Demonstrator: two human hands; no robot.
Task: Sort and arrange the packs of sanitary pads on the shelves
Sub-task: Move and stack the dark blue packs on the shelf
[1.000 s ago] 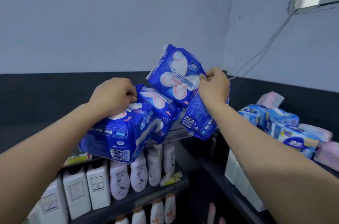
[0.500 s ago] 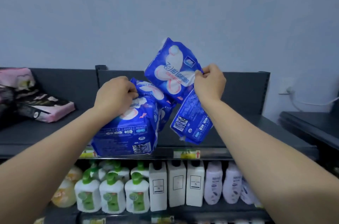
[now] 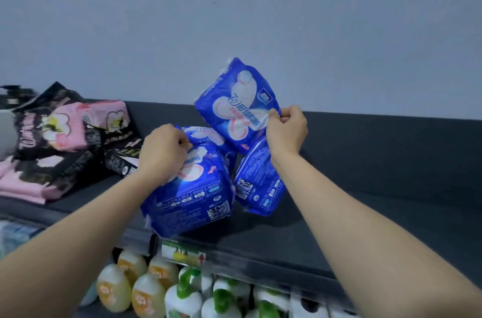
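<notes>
Both hands have swung to the left with the blue packs, and the pink and black packs [image 3: 65, 140] now lie close by on the left. Now the left hand [image 3: 163, 151] has its grip curled tight on top of the big blue pack [image 3: 193, 200], over the front edge of the top shelf [image 3: 365, 200]. The grip of the right hand [image 3: 285, 130] pinches a corner of the tilted blue pack [image 3: 234, 106]. Another small blue pack [image 3: 258, 187] hangs under it. Bottles [image 3: 146, 289] stand on the shelf below.

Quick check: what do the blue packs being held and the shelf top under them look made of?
The blue packs look like thin glossy plastic film: crinkled, with bright highlights. The shelf top looks like dark matte painted metal, flat and without glare, though that is less certain.
</notes>
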